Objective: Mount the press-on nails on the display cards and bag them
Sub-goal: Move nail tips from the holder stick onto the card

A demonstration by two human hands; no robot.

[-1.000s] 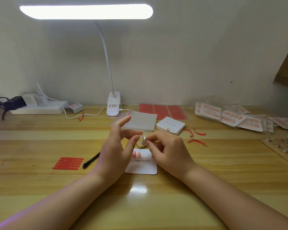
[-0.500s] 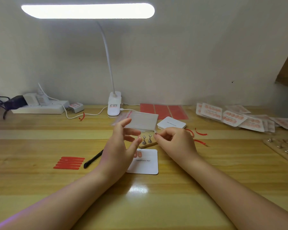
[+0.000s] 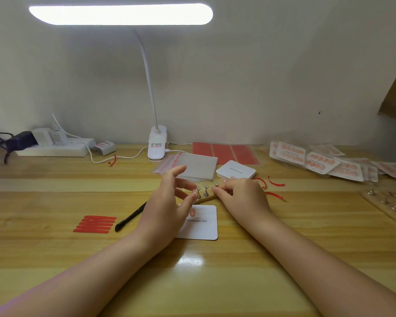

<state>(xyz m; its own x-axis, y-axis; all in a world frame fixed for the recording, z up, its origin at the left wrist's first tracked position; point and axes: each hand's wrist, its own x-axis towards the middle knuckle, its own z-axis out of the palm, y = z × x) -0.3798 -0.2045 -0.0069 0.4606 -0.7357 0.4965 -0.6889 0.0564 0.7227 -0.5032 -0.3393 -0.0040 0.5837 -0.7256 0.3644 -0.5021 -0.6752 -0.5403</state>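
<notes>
The step in hand looks like lifting a press-on nail off its stand to mount it on the white square display card printed "Handmade Nail", which lies flat on the wooden tabletop just below the fingers and already carries at least one small pink press-on nail near its upper edge, partly hidden by the left hand. The right hand has its fingers curled into a pinch on a small silver metal nail stand at the right end of a narrow wooden strip; two more stands rise between the two hands. The left hand is half open, thumb and fingers spread and curved, gripping nothing that can be made out. The next move probably calls for a fine pinch to free the nail, then pressing it beside the mounted one. Compared with a second ago, the two hands have drawn apart, the right one shifting rightward along the strip, so the stands and more of the card now show.
</notes>
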